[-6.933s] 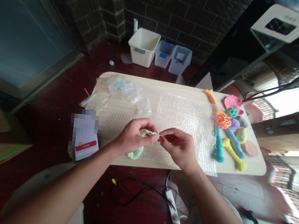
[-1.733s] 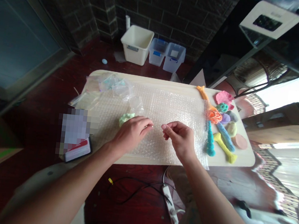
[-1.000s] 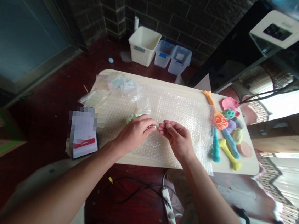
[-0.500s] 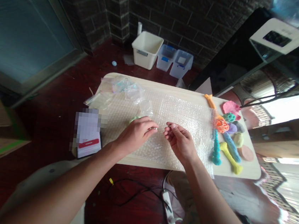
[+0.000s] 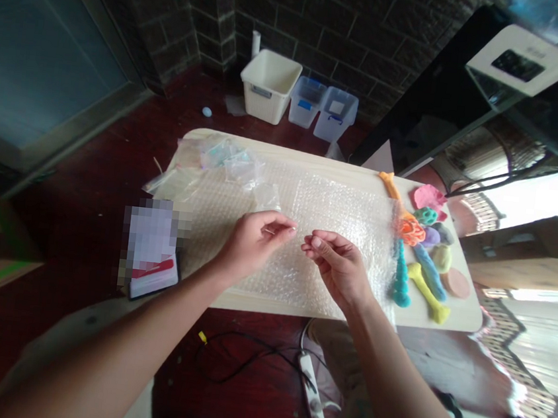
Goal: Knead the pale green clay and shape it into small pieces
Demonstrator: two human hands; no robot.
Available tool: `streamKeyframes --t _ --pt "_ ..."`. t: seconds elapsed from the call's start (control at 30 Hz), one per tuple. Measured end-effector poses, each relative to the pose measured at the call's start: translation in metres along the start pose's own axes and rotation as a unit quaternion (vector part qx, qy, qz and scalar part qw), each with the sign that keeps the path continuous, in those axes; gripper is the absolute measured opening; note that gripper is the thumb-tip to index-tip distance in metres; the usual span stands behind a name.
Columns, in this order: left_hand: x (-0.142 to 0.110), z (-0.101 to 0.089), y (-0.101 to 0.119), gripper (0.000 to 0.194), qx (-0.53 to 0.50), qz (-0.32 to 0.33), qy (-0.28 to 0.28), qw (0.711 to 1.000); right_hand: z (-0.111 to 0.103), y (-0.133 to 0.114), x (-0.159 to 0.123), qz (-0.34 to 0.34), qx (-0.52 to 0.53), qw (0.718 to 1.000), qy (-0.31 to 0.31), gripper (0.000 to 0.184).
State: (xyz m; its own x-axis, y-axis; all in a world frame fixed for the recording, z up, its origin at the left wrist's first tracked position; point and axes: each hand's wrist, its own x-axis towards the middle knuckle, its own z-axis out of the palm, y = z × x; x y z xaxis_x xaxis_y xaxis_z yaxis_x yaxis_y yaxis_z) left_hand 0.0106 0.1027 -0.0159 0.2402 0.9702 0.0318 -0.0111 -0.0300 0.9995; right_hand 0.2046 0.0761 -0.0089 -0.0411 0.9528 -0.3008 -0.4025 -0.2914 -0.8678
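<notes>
My left hand [image 5: 254, 243] hovers over the bubble wrap sheet [image 5: 343, 212] that covers the middle of the light wooden table [image 5: 467, 315]. Its thumb and fingertips are pinched together on something too small to name. My right hand [image 5: 337, 267] is a few centimetres to its right. Its fingers are curled and its thumb and forefinger are pinched, pointing towards the left hand. The fingertips of the two hands do not touch. No green clay lump shows beside the left hand.
Several coloured clay shapes [image 5: 424, 254] lie at the table's right end. Clear plastic bags [image 5: 228, 164] lie at the far left corner. A blurred card or phone [image 5: 151, 252] sits at the left edge. Three bins [image 5: 298, 95] stand by the brick wall. A power strip [image 5: 312, 389] and cable lie on the floor.
Seven seconds ago both hands pulled at a green clay lump. It then lay on the wrap behind my left hand and is now out of sight. Hands stay close, pinched.
</notes>
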Motion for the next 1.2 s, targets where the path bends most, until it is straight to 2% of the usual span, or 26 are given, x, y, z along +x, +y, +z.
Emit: streamKeyframes --t 0.1,0.2,0.3,0.57,0.87,1.1,1.2 --pt "0.003 0.005 0.003 0.023 -0.207 -0.102 0.007 0.973 0.002 -0.001 -0.003 -0.005 -0.009 1.0 0.002 0.023" --pt "0.003 0.008 0.004 0.023 -0.319 -0.16 0.001 0.934 0.004 -0.001 -0.007 -0.001 -0.009 1.0 -0.005 0.027" --pt "0.002 0.01 0.002 0.025 -0.356 -0.187 0.007 0.915 0.005 0.0 -0.008 -0.004 -0.018 1.0 -0.003 0.03" --pt "0.003 0.014 -0.001 0.019 -0.38 -0.205 0.011 0.902 0.006 0.0 -0.007 -0.014 -0.027 1.0 -0.004 0.024" --pt "0.001 0.015 0.001 0.022 -0.351 -0.18 -0.019 0.919 0.003 0.002 -0.006 -0.022 -0.06 0.998 0.014 0.028" --pt "-0.001 0.017 0.001 0.026 -0.201 -0.113 -0.044 0.972 0.003 -0.002 -0.007 -0.047 -0.055 0.997 0.027 0.025" --pt "-0.001 0.017 0.002 0.028 -0.158 -0.096 -0.051 0.981 0.002 -0.003 -0.007 -0.056 -0.068 0.996 0.028 0.027"
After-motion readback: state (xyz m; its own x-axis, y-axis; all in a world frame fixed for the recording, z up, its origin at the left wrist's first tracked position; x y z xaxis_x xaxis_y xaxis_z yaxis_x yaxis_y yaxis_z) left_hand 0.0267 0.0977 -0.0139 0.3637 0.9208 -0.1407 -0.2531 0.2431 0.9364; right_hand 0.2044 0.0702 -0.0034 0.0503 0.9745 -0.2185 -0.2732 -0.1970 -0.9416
